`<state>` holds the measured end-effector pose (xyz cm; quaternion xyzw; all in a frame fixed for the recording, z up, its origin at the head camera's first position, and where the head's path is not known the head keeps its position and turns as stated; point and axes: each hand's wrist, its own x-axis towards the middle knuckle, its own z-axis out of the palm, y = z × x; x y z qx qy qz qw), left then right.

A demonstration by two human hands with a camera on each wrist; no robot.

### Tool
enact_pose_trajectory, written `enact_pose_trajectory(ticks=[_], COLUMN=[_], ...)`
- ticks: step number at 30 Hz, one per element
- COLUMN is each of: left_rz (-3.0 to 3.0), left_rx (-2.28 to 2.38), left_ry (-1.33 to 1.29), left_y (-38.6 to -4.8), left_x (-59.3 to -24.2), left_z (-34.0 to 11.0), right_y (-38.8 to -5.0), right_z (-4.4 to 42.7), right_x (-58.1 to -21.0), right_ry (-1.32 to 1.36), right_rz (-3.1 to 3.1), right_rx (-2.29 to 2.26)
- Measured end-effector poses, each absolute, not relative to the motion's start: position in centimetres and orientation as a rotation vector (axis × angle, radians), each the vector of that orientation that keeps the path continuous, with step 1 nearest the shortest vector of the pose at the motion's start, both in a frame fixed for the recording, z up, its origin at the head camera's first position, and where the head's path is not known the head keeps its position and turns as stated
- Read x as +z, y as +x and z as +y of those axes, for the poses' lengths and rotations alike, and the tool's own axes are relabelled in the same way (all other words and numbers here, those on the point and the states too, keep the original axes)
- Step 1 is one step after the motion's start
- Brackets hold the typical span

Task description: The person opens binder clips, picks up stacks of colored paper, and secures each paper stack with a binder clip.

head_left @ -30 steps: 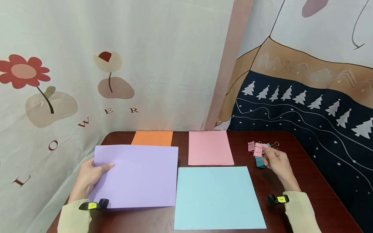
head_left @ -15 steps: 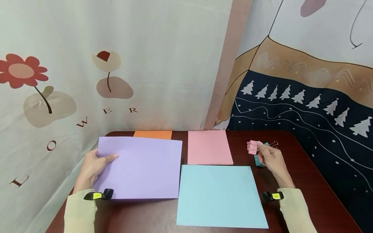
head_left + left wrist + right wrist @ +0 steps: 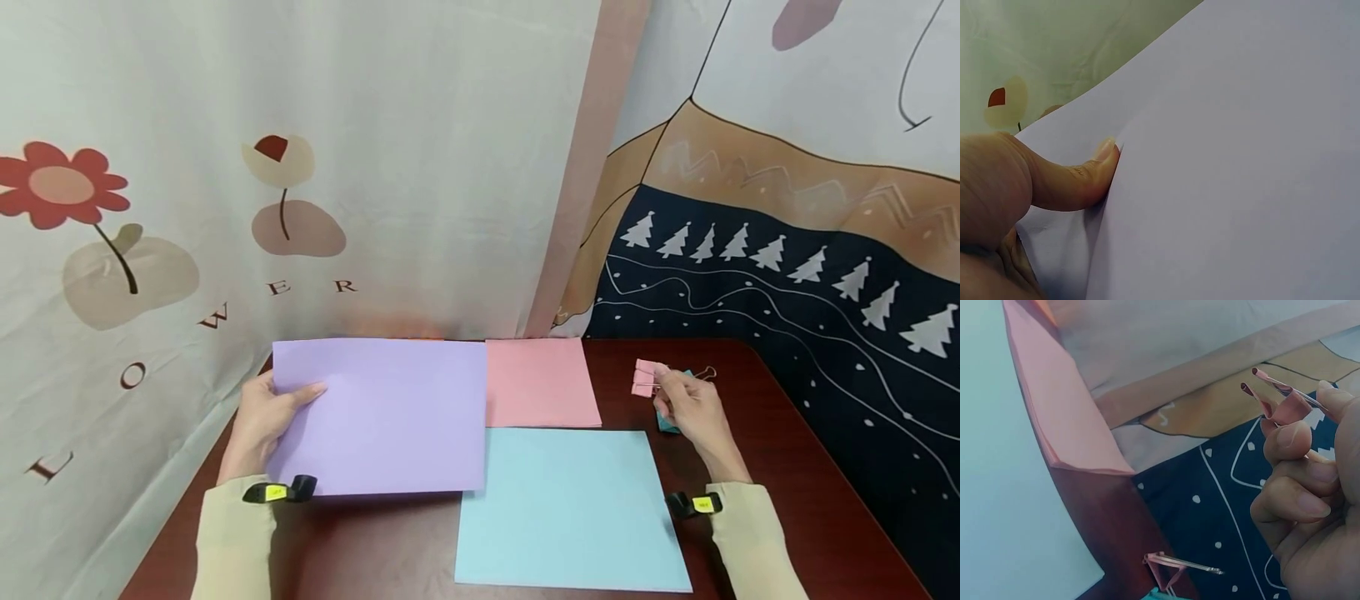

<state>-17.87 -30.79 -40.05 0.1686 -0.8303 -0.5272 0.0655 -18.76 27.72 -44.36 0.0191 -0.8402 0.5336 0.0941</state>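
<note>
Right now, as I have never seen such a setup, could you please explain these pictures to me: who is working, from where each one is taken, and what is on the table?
There is no robot: a person works with two bare hands. The wide picture comes from a camera on the head, looking forward and down. The closer two come from the left-wrist camera and the right-wrist camera, each watching its own hand.

On the dark reddish-brown table lie light blue paper, pink paper, at least one teal binder clip and a spare pink binder clip.

The left hand holds purple paper by its left side. The right hand holds a pink binder clip between its fingers.
</note>
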Motion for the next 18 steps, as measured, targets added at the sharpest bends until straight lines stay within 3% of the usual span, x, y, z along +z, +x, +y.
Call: enact_pose_trajectory(ticks=[18], left_rz=[-2.349], left_rx=[-1.706], left_ry=[0.451], left_y=[-19.9], left_x=[-41.6], left_z=[-26.8], right_y=[-19.2], right_z=[25.7], right_x=[-43.3], right_ry=[0.161], right_rz=[-2.451], right_rx=[1.568])
